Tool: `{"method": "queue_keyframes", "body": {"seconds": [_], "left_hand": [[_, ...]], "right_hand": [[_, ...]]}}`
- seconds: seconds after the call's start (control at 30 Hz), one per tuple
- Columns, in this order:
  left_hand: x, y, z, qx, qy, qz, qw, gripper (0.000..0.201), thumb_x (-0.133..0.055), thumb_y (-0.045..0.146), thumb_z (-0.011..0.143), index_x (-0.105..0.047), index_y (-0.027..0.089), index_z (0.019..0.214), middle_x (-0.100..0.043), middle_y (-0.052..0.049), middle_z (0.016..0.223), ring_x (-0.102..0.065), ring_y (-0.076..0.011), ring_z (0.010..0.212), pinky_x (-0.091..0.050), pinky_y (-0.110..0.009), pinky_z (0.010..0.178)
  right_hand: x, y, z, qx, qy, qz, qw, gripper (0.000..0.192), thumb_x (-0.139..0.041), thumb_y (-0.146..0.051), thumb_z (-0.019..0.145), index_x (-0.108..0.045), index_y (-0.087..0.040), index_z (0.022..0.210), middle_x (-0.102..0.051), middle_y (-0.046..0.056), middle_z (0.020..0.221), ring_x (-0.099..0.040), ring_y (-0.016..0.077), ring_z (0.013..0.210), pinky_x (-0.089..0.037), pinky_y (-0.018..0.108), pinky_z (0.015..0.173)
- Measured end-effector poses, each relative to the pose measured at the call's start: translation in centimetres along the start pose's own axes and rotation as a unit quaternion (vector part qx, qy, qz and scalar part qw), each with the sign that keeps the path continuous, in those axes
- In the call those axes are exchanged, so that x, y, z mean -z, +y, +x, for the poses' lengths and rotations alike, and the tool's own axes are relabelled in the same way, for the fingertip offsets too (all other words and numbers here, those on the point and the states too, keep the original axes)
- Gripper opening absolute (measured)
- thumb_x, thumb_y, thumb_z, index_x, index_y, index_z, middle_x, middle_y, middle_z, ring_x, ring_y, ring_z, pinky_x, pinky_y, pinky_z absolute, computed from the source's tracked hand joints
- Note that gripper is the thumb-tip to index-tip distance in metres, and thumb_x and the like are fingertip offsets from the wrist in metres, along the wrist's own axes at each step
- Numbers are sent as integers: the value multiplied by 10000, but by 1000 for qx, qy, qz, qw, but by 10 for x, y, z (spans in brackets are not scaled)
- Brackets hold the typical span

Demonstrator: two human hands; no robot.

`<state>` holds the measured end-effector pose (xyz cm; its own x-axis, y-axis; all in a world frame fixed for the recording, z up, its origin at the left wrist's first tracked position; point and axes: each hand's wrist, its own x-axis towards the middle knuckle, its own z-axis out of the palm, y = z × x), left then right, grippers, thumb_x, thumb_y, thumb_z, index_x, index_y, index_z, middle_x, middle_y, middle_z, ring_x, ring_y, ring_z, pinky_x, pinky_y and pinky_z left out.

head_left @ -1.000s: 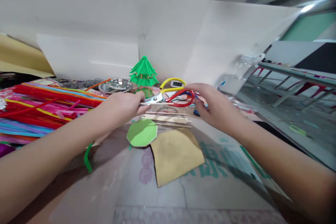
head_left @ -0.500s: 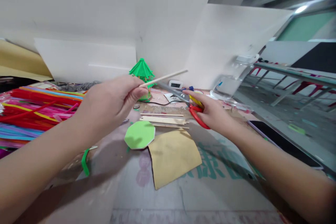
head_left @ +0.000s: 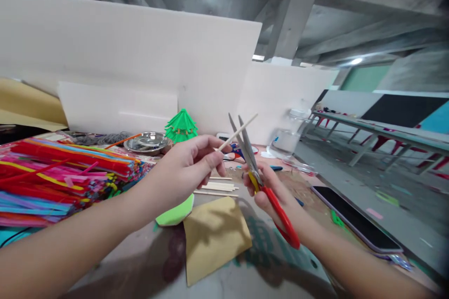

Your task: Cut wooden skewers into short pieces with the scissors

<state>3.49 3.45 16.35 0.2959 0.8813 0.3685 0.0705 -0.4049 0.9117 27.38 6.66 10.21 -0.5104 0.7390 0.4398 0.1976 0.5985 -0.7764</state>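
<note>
A thin wooden stick (head_left: 236, 132) is pinched by the left hand (head_left: 191, 168); red-handled scissors (head_left: 261, 182) are gripped by the right hand (head_left: 270, 191), blades parted around it; light, brittle, best held near the cut

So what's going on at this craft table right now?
A person holds a thin wooden stick in the left hand and red-handled scissors in the right hand. The blades are open around the stick, raised above the table. Below lie a brown paper piece, a green paper octagon and more sticks. A pile of colourful straws sits to the left, a small green paper pagoda behind.
</note>
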Motion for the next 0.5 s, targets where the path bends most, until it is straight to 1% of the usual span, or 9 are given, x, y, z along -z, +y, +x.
{"method": "queue_keyframes", "body": {"seconds": [0.03, 0.1, 0.2, 0.27, 0.3, 0.37, 0.43, 0.5], "left_hand": [[-3, 2, -1, -2, -2, 1, 1000, 221, -570, 352, 963, -640, 186, 1091, -660, 1, 779, -462, -81, 537, -356, -211, 488], [-5, 3, -5, -10, 20, 8, 1000, 234, -609, 359, 943, -663, 190, 1095, -682, -7, 778, -512, -98, 595, -380, -218, 528], [-2, -4, -8, -27, 64, 21, 997, 253, -585, 350, 949, -694, 190, 1113, -708, -39, 870, -579, -135, 730, -418, -236, 599], [2, -11, -8, -22, 61, 12, 998, 279, -570, 318, 947, -695, 188, 1160, -702, -52, 943, -546, -120, 692, -410, -237, 582], [4, -15, -8, -16, 53, -2, 998, 299, -573, 302, 941, -681, 183, 1193, -692, -51, 940, -523, -111, 663, -404, -234, 566], [7, -20, -6, -5, 44, -44, 998, 356, -578, 285, 940, -610, 182, 1280, -666, -33, 873, -510, -107, 635, -411, -226, 555], [8, -23, -5, 1, 41, -82, 996, 412, -567, 283, 957, -505, 196, 1354, -648, -9, 818, -525, -107, 624, -424, -220, 556], [6, -24, -5, 5, 33, -107, 994, 423, -547, 276, 973, -433, 202, 1373, -640, 9, 792, -489, -90, 566, -395, -210, 523]], "right_hand": [[0, 0, -1, 7, -4, 1, 1000, 600, -521, -753, 864, -465, -320, 1277, -546, 39, 994, -538, 190, 828, -496, 301, 732], [1, 2, -2, 10, -6, 2, 1000, 616, -526, -784, 833, -494, -315, 1231, -550, 48, 1038, -540, 195, 841, -505, 310, 742], [0, 11, -3, -6, 13, 7, 1000, 548, -512, -756, 865, -512, -320, 1196, -552, 54, 1053, -552, 199, 844, -518, 317, 740], [0, 18, -4, -19, 16, 2, 1000, 494, -515, -728, 883, -526, -324, 1166, -548, 48, 993, -558, 205, 833, -523, 316, 716], [-1, 20, -4, -23, 15, -1, 1000, 486, -525, -724, 879, -531, -327, 1159, -547, 46, 970, -563, 212, 838, -525, 317, 709], [-2, 22, -5, -29, 12, -2, 1000, 515, -543, -744, 854, -538, -332, 1163, -548, 47, 955, -570, 227, 862, -530, 321, 702], [-4, 19, -7, -33, 4, 1, 999, 558, -543, -767, 835, -538, -326, 1176, -549, 50, 971, -569, 235, 890, -529, 329, 719], [-8, 14, -8, -31, -12, 9, 999, 580, -533, -775, 837, -531, -312, 1186, -544, 48, 998, -556, 226, 894, -515, 332, 754]]}}
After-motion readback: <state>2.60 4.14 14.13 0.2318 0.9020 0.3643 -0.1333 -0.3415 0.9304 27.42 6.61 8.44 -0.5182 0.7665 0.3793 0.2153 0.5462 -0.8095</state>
